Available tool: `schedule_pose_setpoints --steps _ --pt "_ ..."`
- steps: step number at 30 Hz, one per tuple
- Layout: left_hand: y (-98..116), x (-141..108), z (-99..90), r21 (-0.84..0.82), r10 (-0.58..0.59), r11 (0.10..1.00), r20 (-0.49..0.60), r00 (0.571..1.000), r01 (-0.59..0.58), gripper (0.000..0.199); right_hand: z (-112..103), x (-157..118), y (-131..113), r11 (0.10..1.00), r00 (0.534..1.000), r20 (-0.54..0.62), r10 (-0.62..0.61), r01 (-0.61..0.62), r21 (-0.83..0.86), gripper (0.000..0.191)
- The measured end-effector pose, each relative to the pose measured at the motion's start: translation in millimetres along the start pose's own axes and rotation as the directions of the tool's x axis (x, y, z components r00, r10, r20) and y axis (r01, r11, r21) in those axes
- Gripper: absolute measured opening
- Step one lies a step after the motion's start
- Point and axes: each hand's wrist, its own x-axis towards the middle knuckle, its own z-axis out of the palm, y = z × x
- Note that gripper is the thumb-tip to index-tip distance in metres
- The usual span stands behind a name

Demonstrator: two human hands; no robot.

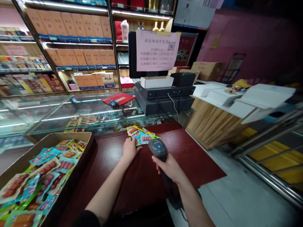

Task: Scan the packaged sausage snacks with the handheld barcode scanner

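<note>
My right hand [169,165] is wrapped round the handle of a dark barcode scanner [158,148]. A small blue light glows on top of the scanner, and its head points towards the snack packets [144,136] lying in a small pile on the dark red tabletop [189,151]. The packets are blue, yellow and clear, some with reddish sausages showing inside. At the near left edge of this pile rests my left hand [129,149], its thumb apart and its fingertips against the packets. On the left, an open cardboard box [88,140] holds several similar sausage packets.
Behind the tabletop stand a glass counter [54,110], a red mat [118,98] with a mouse [114,103], and a black cash drawer [163,105] under a monitor bearing a pink sign [157,50]. White boxes [217,93] top a wooden cabinet [210,123] at right.
</note>
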Motion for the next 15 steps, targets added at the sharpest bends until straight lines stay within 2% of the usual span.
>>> schedule_pose_setpoints --steps 3,5,7,9,11,13,15 --pt "0.7 -13.0 1.6 0.022 0.014 1.000 0.026 1.000 -0.015 0.023 5.1 3.1 2.3 1.000 0.999 0.037 -0.007 0.007 -0.009 0.034" --pt "-1.3 -21.6 -2.5 0.000 0.006 1.000 0.052 0.999 -0.006 0.020 10.4 4.7 3.5 1.000 0.998 0.056 -0.005 0.006 -0.009 0.033" --pt "-7.0 -28.2 -7.7 -0.080 0.006 0.997 0.037 0.999 -0.003 0.027 16.0 4.8 4.6 1.000 0.998 0.060 0.004 -0.004 0.000 0.033" --pt "-17.5 -31.3 -11.4 -0.254 -0.034 0.967 -0.025 0.999 0.027 0.028 20.8 3.7 4.9 1.000 0.998 0.068 0.014 -0.015 0.016 0.033" --pt "-31.8 -30.6 -12.8 -0.527 -0.158 0.841 -0.030 0.987 0.119 0.020 24.6 2.2 3.8 0.999 0.995 0.093 0.020 -0.022 0.028 0.033" --pt "-46.4 -27.8 -13.6 -0.776 -0.275 0.589 0.071 0.959 0.226 0.024 27.4 1.3 1.1 0.999 0.992 0.128 0.008 -0.012 0.030 0.031" --pt "-57.0 -24.9 -16.3 -0.895 -0.318 0.342 0.177 0.931 0.287 0.041 29.6 1.4 -2.8 1.000 0.988 0.155 -0.014 0.010 0.025 0.030"
